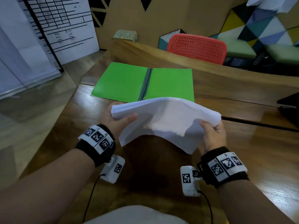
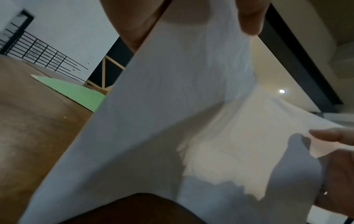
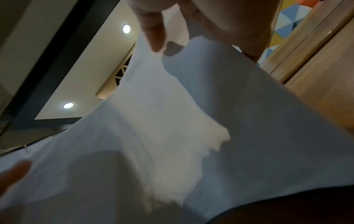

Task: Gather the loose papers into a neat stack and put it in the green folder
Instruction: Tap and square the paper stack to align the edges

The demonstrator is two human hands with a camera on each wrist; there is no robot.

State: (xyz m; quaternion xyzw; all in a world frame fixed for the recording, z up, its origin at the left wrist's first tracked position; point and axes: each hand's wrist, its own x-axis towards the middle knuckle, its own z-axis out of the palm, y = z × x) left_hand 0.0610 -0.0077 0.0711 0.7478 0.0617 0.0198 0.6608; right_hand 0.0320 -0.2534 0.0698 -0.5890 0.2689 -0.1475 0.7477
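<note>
The left hand (image 1: 116,117) and right hand (image 1: 212,133) each pinch one side of the paper stack (image 1: 161,120), thumbs on top. The stack arches above the wooden table (image 1: 242,151), just in front of the green folder (image 1: 123,80), which lies open and flat.

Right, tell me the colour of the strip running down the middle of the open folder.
Grey: the spine strip between the bright green folder's two halves, clearest in the head view.

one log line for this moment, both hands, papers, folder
left hand: grips papers | right hand: grips papers | papers: lifted, bowed | folder: open, flat on table, no papers inside
</note>
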